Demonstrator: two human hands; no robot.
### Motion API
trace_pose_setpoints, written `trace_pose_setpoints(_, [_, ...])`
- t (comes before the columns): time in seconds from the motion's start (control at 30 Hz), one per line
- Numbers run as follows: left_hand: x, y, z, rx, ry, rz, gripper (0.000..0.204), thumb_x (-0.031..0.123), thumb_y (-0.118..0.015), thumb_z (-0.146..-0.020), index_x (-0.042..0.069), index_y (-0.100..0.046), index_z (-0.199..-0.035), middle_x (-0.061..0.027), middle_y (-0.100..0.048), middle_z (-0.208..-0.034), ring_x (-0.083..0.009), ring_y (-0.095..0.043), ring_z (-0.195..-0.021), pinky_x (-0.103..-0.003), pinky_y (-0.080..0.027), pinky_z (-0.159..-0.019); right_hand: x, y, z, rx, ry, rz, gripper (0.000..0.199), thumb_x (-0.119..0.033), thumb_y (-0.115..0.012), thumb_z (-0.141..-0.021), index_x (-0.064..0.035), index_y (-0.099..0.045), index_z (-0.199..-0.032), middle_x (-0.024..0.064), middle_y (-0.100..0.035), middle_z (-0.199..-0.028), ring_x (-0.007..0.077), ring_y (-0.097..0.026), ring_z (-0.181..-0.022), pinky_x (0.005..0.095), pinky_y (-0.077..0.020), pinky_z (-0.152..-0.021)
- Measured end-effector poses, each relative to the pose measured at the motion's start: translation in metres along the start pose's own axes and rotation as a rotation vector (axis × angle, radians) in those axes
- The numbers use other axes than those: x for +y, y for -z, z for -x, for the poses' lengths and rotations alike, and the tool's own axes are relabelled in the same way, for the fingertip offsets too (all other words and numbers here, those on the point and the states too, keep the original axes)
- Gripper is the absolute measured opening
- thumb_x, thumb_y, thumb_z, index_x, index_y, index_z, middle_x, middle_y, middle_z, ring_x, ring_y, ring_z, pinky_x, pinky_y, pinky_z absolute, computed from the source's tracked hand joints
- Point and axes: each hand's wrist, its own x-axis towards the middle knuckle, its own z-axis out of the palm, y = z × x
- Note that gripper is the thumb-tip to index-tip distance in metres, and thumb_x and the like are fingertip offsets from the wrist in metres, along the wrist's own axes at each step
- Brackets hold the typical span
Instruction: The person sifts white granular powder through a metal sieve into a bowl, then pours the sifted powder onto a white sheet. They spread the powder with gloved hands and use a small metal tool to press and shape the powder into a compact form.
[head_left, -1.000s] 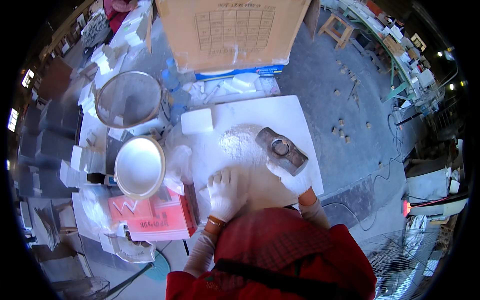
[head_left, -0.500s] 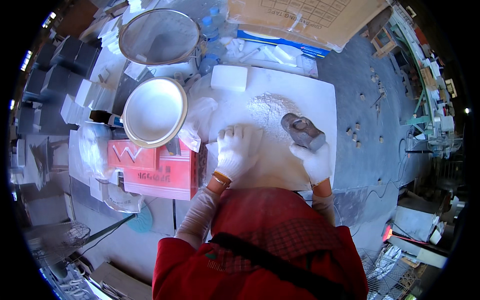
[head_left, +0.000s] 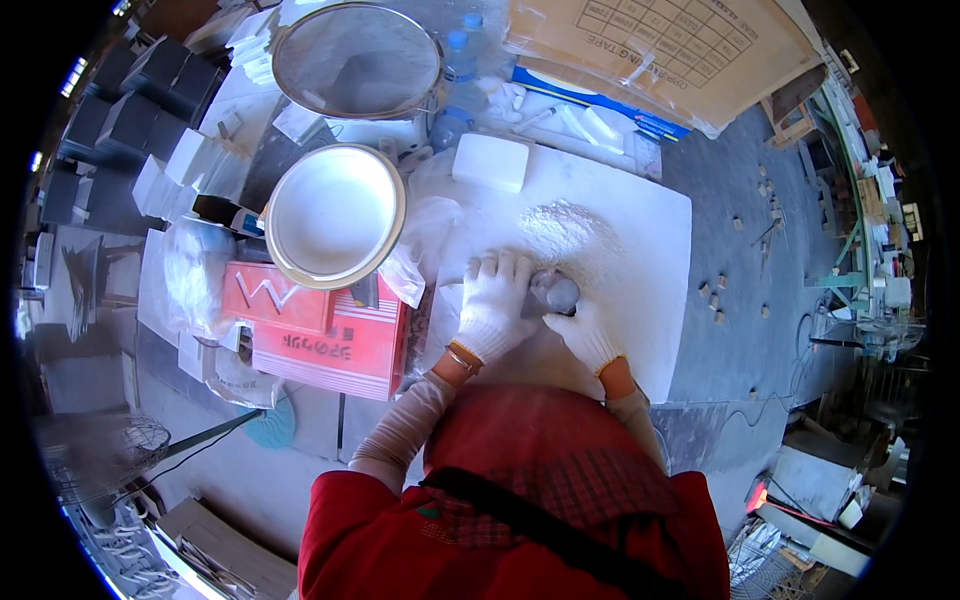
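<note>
My right hand [head_left: 585,335], in a white knit glove, is closed on a hammer, its handle hidden under the fist. The grey metal hammer head [head_left: 557,292] is just right of my left hand, close to its fingers. Also gloved, my left hand [head_left: 495,305] lies open, fingers stretched away from me, over a pale flat piece whose outline I cannot make out. Both are over a white, powder-dusted board [head_left: 655,260]. Beyond the hammer spreads a heap of white powder [head_left: 560,232]. A white block [head_left: 491,162] sits at the board's far edge.
Left of the board, a white basin [head_left: 335,215] rests by a red box [head_left: 330,345] and a clear plastic bag [head_left: 432,225]. Behind stand a large round bucket [head_left: 395,132] and plastic bottles [head_left: 457,60]. A cardboard carton [head_left: 665,50] is at the far right.
My right hand has brought the hammer left and toward me, from the right side of the board to beside my left hand. The whole view has shifted slightly.
</note>
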Motion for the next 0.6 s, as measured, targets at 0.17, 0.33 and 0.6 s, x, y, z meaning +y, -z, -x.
trace_pose_setpoints(0.17, [-0.026, -0.006, -0.019, 0.220, -0.060, -0.047, 0.081, 0.030, -0.084, -0.075, 0.000, -0.054, -0.144, -0.0248, -0.057, -0.143, -0.0467, -0.055, -0.130, -0.060, -0.039, -0.113, 0.003, -0.004, 0.001, -0.001, -0.029, 0.105, 0.041, -0.027, -0.079, -0.088, 0.0048, -0.073, -0.112, 0.0203, -0.075, -0.089, 0.0256, -0.074, -0.076, 0.0411, -0.0563, -0.070])
trace_pose_setpoints(0.33, [-0.037, -0.025, -0.045, 0.246, 0.175, 0.108, 0.070, 0.032, -0.073, -0.092, -0.003, -0.052, -0.150, -0.0290, -0.052, -0.153, -0.0509, -0.054, -0.133, -0.054, -0.044, -0.114, 0.001, 0.002, 0.003, -0.015, -0.068, 0.115, 0.042, -0.026, -0.079, -0.088, 0.0027, -0.072, -0.117, 0.0180, -0.076, -0.090, 0.0255, -0.074, -0.075, 0.0412, -0.0561, -0.069])
trace_pose_setpoints(0.6, [-0.006, -0.019, -0.037, 0.216, -0.156, 0.551, 0.049, 0.026, -0.067, -0.102, 0.007, -0.061, -0.147, -0.0256, -0.054, -0.154, -0.0487, -0.049, -0.144, -0.051, -0.041, -0.120, 0.002, -0.002, 0.008, 0.109, 0.027, 0.079, 0.037, -0.025, -0.079, -0.085, -0.0047, -0.075, -0.116, 0.0193, -0.078, -0.100, 0.0370, -0.075, -0.092, 0.0467, -0.0584, -0.081])
